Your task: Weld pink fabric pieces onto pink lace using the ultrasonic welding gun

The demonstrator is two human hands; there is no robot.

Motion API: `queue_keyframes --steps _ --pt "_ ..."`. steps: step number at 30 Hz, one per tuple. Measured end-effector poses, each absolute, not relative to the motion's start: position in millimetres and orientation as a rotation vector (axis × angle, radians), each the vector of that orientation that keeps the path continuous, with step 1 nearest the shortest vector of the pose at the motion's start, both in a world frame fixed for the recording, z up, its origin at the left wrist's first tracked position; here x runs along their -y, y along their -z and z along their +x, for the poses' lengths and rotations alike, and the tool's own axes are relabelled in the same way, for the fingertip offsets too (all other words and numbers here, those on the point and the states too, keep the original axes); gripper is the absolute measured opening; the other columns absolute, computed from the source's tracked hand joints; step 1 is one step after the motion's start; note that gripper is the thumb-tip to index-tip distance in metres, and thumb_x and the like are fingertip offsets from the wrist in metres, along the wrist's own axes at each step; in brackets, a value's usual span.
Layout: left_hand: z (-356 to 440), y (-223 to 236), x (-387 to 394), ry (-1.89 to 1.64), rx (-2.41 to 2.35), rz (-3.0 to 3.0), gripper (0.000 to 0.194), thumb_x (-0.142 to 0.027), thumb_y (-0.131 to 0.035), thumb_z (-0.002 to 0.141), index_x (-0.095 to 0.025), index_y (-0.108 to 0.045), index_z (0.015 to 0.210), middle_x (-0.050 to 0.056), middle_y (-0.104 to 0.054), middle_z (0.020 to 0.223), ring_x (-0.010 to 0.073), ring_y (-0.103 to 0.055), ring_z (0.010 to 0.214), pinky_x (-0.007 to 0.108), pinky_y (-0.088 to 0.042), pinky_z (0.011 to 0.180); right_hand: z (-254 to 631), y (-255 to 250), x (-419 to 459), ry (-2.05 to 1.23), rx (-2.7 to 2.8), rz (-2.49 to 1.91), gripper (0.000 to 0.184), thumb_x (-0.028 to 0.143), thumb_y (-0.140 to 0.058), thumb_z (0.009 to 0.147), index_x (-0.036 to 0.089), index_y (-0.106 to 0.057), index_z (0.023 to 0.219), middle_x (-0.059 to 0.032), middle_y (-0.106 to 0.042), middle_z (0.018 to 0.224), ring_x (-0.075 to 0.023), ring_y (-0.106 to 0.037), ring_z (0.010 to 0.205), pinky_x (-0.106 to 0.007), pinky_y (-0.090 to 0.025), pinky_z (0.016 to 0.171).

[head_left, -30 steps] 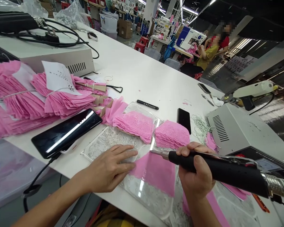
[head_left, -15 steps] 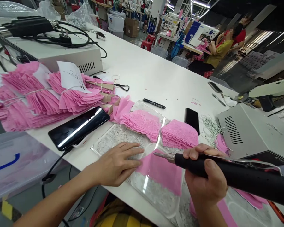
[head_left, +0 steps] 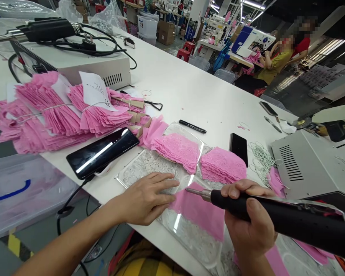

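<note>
- Right hand (head_left: 250, 214): wrapped around a black tool (head_left: 293, 218).
- Left hand (head_left: 148, 197): fingers loosely spread, at the edge of the pink fabric (head_left: 204, 214).
- Beyond both hands: pink stacks (head_left: 178, 149).

Surface (head_left: 172, 92) brightly lit; ceiling tubes (head_left: 254, 5) visible; glare streaks glossy black device (head_left: 102, 152); upper-right background dim, partly pixelated.

Black handheld tool (head_left: 299, 219): slants slightly, points slim metal tip toward frame left, over upper part of pink cloth (head_left: 202, 214), contact unclear | pink cloth: looks thin, lies spread flat on clear plastic plate (head_left: 191, 241), partly hidden at left edge
</note>
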State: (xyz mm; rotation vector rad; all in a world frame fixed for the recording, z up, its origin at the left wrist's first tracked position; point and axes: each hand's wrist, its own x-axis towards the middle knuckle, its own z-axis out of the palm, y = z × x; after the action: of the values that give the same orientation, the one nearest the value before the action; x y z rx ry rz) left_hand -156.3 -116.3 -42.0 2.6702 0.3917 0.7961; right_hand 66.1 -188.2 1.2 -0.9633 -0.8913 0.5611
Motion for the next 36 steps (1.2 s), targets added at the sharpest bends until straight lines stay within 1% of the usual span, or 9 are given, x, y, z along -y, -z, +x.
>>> queue_keyframes --steps 8,15,22,26,30,36 --pt "-156.6 39.9 117.1 -0.824 -0.398 2.669 0.023 -0.017 -0.051 0.088 -0.02 -0.071 0.099 0.007 -0.062 0.127 0.0273 -0.053 0.123 0.042 -0.047 0.099 65.2 -1.4 191.5 -0.584 0.868 -0.954 0.007 0.02 -0.06 0.074 0.02 -0.06 0.081 0.001 -0.055 0.08 -0.01 -0.053 0.061 -0.031 -0.052 0.058" --pt "-156.9 40.9 117.5 -0.821 -0.407 2.667 0.023 -0.018 -0.051 0.089 -0.021 -0.071 0.1 0.007 -0.062 0.128 0.0281 -0.053 0.123 0.044 -0.048 0.098 55.5 -2.0 194.0 -0.643 0.892 -0.923 0.009 0.021 -0.06 0.076 0.02 -0.06 0.084 0.0011 -0.055 0.082 -0.0097 -0.054 0.062 -0.03 -0.053 0.059" --pt "-157.2 40.8 117.5 -0.816 -0.406 2.678 0.023 -0.017 -0.051 0.089 -0.021 -0.071 0.099 0.007 -0.062 0.129 0.0279 -0.053 0.122 0.044 -0.048 0.098 51.3 -3.3 192.8 -0.639 0.939 -0.916 0.005 0.019 -0.06 0.077 0.02 -0.059 0.081 0.0018 -0.056 0.08 -0.0094 -0.054 0.062 -0.03 -0.053 0.06" --pt "-157.6 39.4 117.6 -0.805 -0.414 2.681 0.024 -0.016 -0.05 0.088 -0.02 -0.071 0.098 0.006 -0.062 0.128 0.0281 -0.053 0.123 0.044 -0.048 0.098 50.0 -4.0 192.4 -0.652 0.922 -0.919 0.006 0.018 -0.06 0.077 0.021 -0.059 0.082 0.0018 -0.056 0.08 -0.0094 -0.055 0.062 -0.03 -0.053 0.06" --pt "-158.7 38.1 118.4 -0.788 -0.413 2.665 0.026 -0.016 -0.05 0.089 -0.02 -0.07 0.105 0.007 -0.061 0.129 0.0277 -0.051 0.125 0.044 -0.048 0.099 62.1 -9.6 191.7 -0.567 0.846 -0.933 0.008 0.02 -0.061 0.075 0.021 -0.06 0.082 0.0013 -0.056 0.08 -0.0096 -0.054 0.061 -0.03 -0.052 0.058" --pt "-159.5 40.8 114.5 -0.76 -0.391 2.722 0.031 -0.016 -0.049 0.092 -0.02 -0.064 0.119 0.009 -0.057 0.134 0.0291 -0.045 0.131 0.047 -0.047 0.1 101.9 -17.1 200.4 -0.362 0.736 -1.014 0.005 0.017 -0.061 0.07 0.02 -0.06 0.074 0.0015 -0.054 0.077 -0.0093 -0.052 0.06 -0.029 -0.052 0.057"
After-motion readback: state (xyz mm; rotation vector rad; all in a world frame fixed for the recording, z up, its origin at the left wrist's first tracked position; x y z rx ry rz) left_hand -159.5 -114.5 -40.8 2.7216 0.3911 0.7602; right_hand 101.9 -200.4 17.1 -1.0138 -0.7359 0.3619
